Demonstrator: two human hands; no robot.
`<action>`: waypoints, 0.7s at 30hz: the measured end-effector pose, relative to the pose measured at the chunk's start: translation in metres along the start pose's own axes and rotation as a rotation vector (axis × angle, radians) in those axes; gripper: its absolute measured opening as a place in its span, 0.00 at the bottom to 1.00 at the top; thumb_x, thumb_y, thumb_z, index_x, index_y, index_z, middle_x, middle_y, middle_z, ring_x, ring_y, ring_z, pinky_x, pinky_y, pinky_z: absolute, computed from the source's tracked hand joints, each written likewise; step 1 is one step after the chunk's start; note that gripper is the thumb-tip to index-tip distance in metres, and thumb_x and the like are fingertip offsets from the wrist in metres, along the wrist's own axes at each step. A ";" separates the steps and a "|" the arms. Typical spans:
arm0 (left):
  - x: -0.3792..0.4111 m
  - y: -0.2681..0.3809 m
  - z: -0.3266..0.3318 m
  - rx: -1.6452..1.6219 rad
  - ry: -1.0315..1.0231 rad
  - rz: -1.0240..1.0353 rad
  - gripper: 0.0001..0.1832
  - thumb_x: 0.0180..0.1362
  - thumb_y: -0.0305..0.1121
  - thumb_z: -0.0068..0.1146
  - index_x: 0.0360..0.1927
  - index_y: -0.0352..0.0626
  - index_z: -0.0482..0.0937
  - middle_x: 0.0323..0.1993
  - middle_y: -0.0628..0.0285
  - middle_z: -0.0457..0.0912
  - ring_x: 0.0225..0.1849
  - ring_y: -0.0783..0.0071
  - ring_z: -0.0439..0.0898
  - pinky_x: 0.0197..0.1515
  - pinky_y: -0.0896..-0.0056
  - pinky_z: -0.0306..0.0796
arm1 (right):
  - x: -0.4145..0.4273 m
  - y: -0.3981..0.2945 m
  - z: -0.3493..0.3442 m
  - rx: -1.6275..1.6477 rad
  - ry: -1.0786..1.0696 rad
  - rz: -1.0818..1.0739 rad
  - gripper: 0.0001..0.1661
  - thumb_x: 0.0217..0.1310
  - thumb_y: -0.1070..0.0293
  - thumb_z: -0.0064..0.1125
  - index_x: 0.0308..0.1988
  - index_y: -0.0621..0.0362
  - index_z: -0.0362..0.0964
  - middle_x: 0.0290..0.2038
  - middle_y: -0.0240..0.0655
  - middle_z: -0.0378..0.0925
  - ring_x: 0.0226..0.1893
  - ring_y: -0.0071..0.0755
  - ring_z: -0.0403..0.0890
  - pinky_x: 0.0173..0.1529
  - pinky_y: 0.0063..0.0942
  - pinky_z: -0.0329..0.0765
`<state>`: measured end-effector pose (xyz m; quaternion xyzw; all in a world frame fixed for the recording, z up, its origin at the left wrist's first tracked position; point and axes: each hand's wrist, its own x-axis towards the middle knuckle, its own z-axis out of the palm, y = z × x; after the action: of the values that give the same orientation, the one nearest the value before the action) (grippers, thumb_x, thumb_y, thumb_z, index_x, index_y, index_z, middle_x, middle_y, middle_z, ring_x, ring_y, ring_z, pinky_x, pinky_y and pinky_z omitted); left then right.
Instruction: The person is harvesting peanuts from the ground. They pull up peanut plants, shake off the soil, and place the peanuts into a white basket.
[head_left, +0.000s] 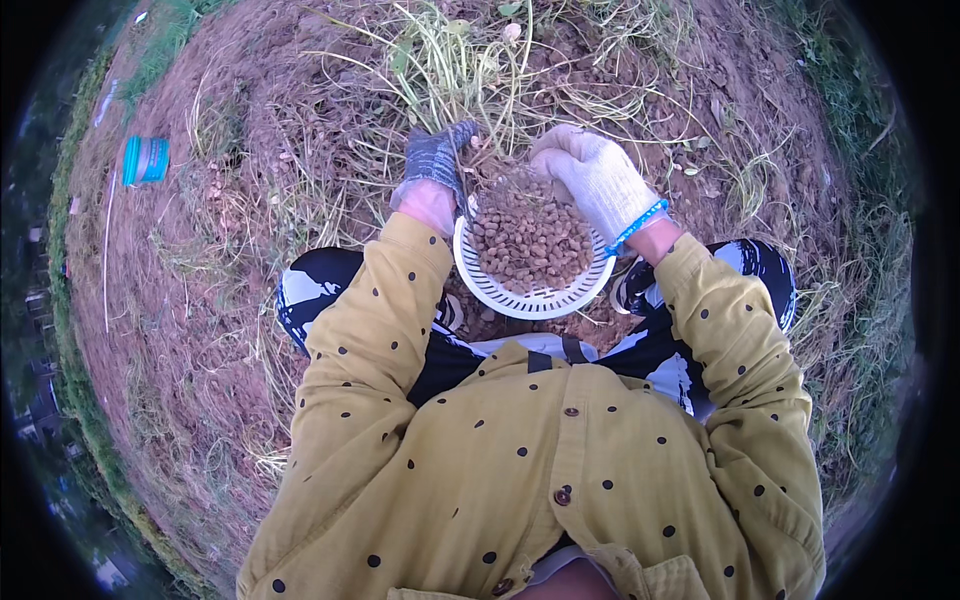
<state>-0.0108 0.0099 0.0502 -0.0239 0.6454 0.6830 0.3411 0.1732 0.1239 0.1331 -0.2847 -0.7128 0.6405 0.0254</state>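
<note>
A white slotted plastic basket (534, 304) stands on the soil between my feet, filled with unshelled peanuts (529, 240). My left hand (436, 156), in a dark grey knitted glove, grips a bunch of peanut plants (457, 82) near its roots, at the basket's upper left. The stems spread away from me. My right hand (592, 176), in a white knitted glove with a blue cuff edge, is curled over the basket's upper right, beside the roots. Its fingertips are partly hidden, so whether it holds a peanut or root cannot be told.
Pulled plants and dry stems (300, 180) lie over the reddish soil on both sides. A teal plastic bucket (146, 160) is at the far left. Green grass (862, 172) borders the soil at the right. My bent knees flank the basket.
</note>
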 end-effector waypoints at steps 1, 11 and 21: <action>-0.004 0.009 -0.005 -0.070 -0.002 -0.043 0.08 0.59 0.27 0.66 0.40 0.35 0.84 0.31 0.61 0.86 0.29 0.72 0.84 0.30 0.70 0.78 | -0.002 -0.003 -0.007 -0.067 0.048 -0.027 0.11 0.65 0.65 0.55 0.43 0.59 0.77 0.28 0.26 0.79 0.24 0.17 0.73 0.31 0.19 0.71; -0.007 0.000 0.008 -0.304 -0.188 0.073 0.08 0.61 0.27 0.66 0.43 0.41 0.81 0.34 0.63 0.83 0.32 0.74 0.82 0.33 0.72 0.78 | -0.012 -0.013 -0.016 -0.353 -0.160 -0.036 0.17 0.56 0.59 0.64 0.42 0.58 0.83 0.33 0.34 0.84 0.34 0.28 0.83 0.41 0.28 0.79; -0.020 -0.004 0.027 -0.176 -0.209 0.121 0.18 0.61 0.30 0.66 0.53 0.39 0.77 0.40 0.57 0.84 0.36 0.64 0.84 0.34 0.61 0.79 | -0.010 -0.018 -0.012 -0.721 -0.161 -0.412 0.23 0.62 0.46 0.58 0.41 0.55 0.82 0.34 0.45 0.84 0.39 0.51 0.84 0.44 0.42 0.78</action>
<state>0.0177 0.0254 0.0605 0.0565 0.5445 0.7549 0.3613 0.1794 0.1301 0.1556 -0.0758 -0.9330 0.3519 -0.0042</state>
